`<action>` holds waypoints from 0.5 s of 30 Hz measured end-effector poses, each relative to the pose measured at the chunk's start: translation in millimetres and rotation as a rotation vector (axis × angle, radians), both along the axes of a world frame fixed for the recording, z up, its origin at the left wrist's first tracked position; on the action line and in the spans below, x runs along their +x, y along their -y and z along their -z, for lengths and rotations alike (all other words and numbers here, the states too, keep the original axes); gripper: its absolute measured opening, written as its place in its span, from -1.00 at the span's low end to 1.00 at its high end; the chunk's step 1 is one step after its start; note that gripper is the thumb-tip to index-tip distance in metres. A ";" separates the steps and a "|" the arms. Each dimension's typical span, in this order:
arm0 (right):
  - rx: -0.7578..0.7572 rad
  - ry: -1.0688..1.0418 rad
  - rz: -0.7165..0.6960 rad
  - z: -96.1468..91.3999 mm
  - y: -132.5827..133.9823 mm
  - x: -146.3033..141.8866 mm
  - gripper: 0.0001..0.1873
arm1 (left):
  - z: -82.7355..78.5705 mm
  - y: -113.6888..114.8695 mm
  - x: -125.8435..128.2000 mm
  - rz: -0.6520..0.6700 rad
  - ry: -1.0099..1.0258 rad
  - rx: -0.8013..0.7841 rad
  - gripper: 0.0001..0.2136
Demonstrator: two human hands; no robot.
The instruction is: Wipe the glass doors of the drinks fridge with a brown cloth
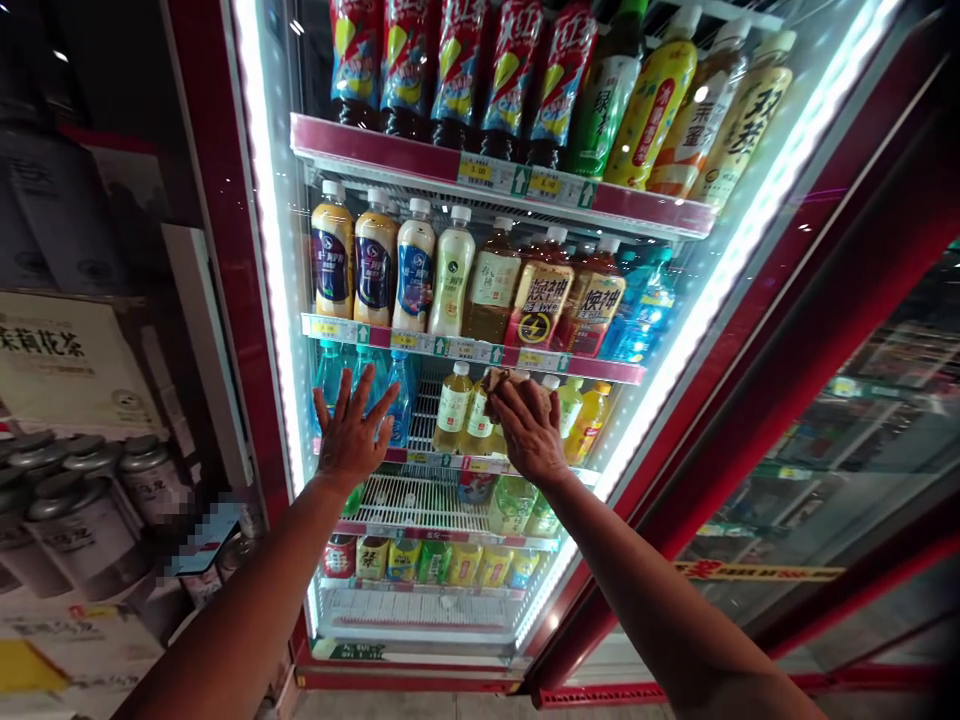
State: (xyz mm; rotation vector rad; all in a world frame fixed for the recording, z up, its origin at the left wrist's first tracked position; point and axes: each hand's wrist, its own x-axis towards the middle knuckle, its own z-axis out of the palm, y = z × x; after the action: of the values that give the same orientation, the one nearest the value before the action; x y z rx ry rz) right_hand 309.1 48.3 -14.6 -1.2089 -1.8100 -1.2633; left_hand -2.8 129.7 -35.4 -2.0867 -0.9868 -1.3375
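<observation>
- Left hand (pixel 351 432): open, with the fingers spread and the palm flat on the glass door (pixel 420 505). Its grip holds nothing. It sits in front of the blue bottles (pixel 401 395) on the third shelf.
- Right hand (pixel 531 432): palm down, with the fingers closed over a crumpled cloth (pixel 501 380). It presses the cloth to the glass beside the left hand, at about the same height.
- Location of the cloth: between the right hand and the glass. Only its upper edge shows above the fingertips. It lies in front of the yellow-green bottles (pixel 454 408), just below the price-tag rail (pixel 450 348).
- Judged step in hand: wiping the outer face of the glass at mid height.
- Pressure: apply an even load through the whole palm, not the fingertips, so that the cloth lies flat and does not bunch.
- Stroke: use overlapping passes and run each pass out to the red door frame (pixel 225 250), where dirt tends to collect.
- Bracing: the left hand steadies the door. A bare palm will probably leave prints, so wipe that patch afterwards.
- Check: the strip light (pixel 264 250) at the left edge shows streaks well when the glass is viewed at an angle.
- Clearance: the tins (pixel 90 520) stacked to the left stand near the left elbow. Limit outward arm swing.
</observation>
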 end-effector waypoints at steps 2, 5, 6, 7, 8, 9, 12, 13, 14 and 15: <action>0.027 -0.027 0.009 -4.7 -3.2 -2.0 -0.33 | 2.6 -3.5 -13.0 -0.021 0.007 -0.016 -0.28; 0.093 -0.137 0.049 -8.0 -10.3 -8.6 -0.29 | 5.7 -7.1 -27.3 -0.048 0.020 -0.045 -0.30; 0.097 -0.151 0.058 -6.9 -12.2 -11.8 -0.28 | 6.2 -7.7 -30.3 -0.053 0.021 -0.059 -0.31; 0.087 -0.144 0.062 -5.0 -13.6 -15.1 -0.28 | 6.4 -8.0 -32.5 -0.054 0.019 -0.073 -0.33; 0.064 -0.119 0.060 -3.0 -14.3 -18.0 -0.28 | 6.2 -7.9 -34.0 -0.052 0.014 -0.085 -0.34; 0.036 -0.084 0.054 -1.6 -14.4 -20.3 -0.28 | 5.7 -7.5 -35.0 -0.049 0.009 -0.093 -0.36; -0.022 -0.002 0.034 -4.5 -14.1 -24.0 -0.26 | 2.8 -5.3 -36.8 -0.042 0.000 -0.107 -0.38; -0.016 -0.003 0.032 -7.3 -14.6 -25.2 -0.25 | 1.6 -4.5 -37.6 -0.041 0.006 -0.112 -0.38; 0.000 -0.019 0.035 -9.9 -15.5 -27.2 -0.24 | 0.5 -4.1 -38.6 -0.040 0.013 -0.115 -0.36; 0.021 -0.043 0.040 -11.9 -16.7 -30.0 -0.24 | -0.4 -3.9 -40.0 -0.039 0.027 -0.114 -0.34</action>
State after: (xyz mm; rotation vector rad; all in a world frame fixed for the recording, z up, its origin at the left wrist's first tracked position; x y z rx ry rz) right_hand 279.2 64.9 -2.7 -1.2567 -1.7456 -1.2657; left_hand -42.8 133.6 -35.0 -2.1257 -1.1338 -1.3215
